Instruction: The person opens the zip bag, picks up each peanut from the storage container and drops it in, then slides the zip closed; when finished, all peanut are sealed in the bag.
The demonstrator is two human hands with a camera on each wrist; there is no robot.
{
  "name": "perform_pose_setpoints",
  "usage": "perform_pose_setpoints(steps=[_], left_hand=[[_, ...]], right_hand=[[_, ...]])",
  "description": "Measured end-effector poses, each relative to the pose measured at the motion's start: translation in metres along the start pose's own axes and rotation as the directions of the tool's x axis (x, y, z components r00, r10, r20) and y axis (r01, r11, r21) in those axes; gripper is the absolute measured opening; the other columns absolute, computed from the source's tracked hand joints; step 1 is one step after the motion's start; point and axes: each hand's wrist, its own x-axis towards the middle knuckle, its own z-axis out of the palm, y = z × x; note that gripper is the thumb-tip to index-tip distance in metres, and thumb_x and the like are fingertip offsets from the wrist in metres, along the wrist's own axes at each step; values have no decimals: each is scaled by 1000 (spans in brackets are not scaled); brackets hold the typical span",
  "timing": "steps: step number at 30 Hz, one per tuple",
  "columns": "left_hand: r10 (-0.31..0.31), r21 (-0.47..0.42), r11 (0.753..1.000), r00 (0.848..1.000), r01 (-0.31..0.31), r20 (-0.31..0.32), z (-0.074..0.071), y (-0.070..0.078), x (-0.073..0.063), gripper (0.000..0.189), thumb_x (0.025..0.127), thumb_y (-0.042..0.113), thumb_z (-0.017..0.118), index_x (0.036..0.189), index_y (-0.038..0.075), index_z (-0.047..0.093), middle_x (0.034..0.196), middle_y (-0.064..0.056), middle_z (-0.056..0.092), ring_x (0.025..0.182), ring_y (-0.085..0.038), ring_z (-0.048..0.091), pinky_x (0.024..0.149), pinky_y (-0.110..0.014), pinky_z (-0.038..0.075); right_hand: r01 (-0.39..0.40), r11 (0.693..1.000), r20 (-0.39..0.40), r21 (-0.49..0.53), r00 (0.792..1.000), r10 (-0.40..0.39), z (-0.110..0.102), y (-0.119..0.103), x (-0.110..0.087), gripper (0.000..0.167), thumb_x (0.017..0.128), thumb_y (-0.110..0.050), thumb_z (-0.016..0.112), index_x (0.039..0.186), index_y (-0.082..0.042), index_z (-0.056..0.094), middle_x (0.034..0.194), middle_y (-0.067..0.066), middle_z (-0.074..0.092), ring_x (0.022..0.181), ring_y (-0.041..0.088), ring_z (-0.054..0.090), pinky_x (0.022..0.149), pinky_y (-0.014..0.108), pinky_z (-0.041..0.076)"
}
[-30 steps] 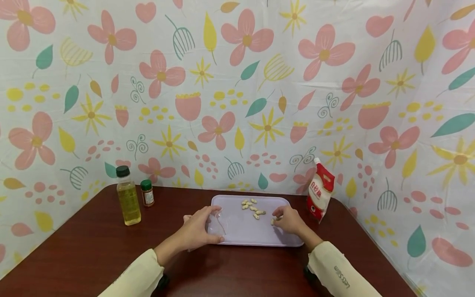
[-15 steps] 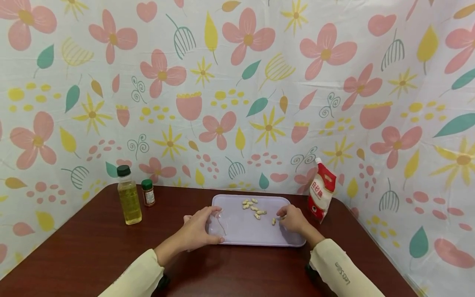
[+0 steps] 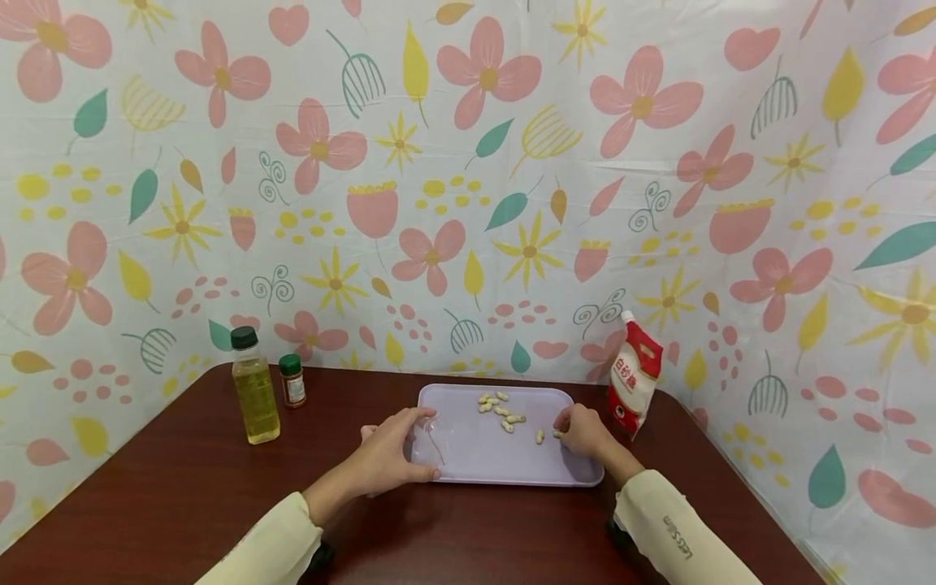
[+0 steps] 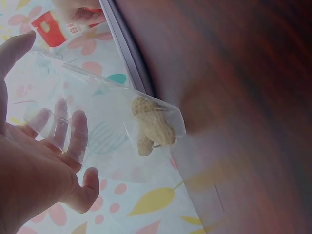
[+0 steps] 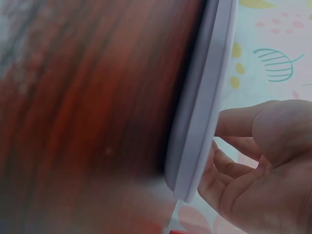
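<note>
My left hand (image 3: 389, 455) holds a clear plastic bag (image 4: 105, 117) at the left end of the lilac tray (image 3: 483, 463). Thumb and forefinger are spread apart, and the other fingers show through the film. A few peanuts (image 4: 155, 124) lie at the bottom of the bag. Over the tray's right part, my right hand (image 3: 582, 432) pinches a peanut (image 3: 558, 434) at its fingertips. A single peanut (image 3: 539, 436) lies just left of it. Several more peanuts (image 3: 504, 412) are scattered toward the back middle. In the right wrist view the tray rim (image 5: 200, 122) hides the fingertips.
An oil bottle (image 3: 256, 398) with a dark cap and a small green-capped spice jar (image 3: 292, 386) stand at the left. A red and white sugar pouch (image 3: 633, 378) stands just beyond the right hand. A flowered cloth (image 3: 468, 195) hangs behind the dark wooden table (image 3: 219, 496).
My right hand has let go of one peanut, which now lies on the tray, and has shifted right to another peanut. My left hand stays in place.
</note>
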Motion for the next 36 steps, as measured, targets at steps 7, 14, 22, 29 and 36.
perform_pose_setpoints(steps=[7,14,22,29,36], left_hand=[[-3,-20,1000,1000,3,10,1,0,0,79,70,34,89,137,14,53,118,4,58,101,-16,54,78,-46,23],[-6,-33,999,1000,7,18,4,0,1,80,69,33,89,137,12,53,116,4,58,102,-20,55,78,-47,22],[-4,-29,1000,1000,5,8,6,3,4,80,69,33,90,137,14,53,122,4,59,100,-16,55,78,-46,22],[-8,-20,1000,1000,8,7,8,4,5,82,68,33,90,138,13,53,124,3,59,101,-17,56,78,-46,23],[6,-21,1000,1000,-5,26,8,6,6,86,69,39,89,141,9,52,124,1,58,103,-18,56,78,-46,23]], right_hand=[[-29,999,39,-24,999,30,-2,-2,-4,5,80,2,73,83,0,70,77,4,65,73,19,59,69,38,52],[-46,999,79,-18,996,48,-3,-4,-10,4,85,-5,74,84,-3,70,80,4,66,73,18,60,69,38,53],[-55,998,36,4,998,55,-5,-2,-12,8,81,-8,79,80,-9,71,76,0,65,68,15,59,63,34,51],[-34,997,2,70,999,34,-6,-3,-15,9,80,-11,81,78,-8,73,73,-2,66,67,13,58,61,30,49],[8,991,-59,133,998,0,-11,-10,-19,6,81,-10,79,82,-7,74,77,-1,69,70,13,60,63,31,50]])
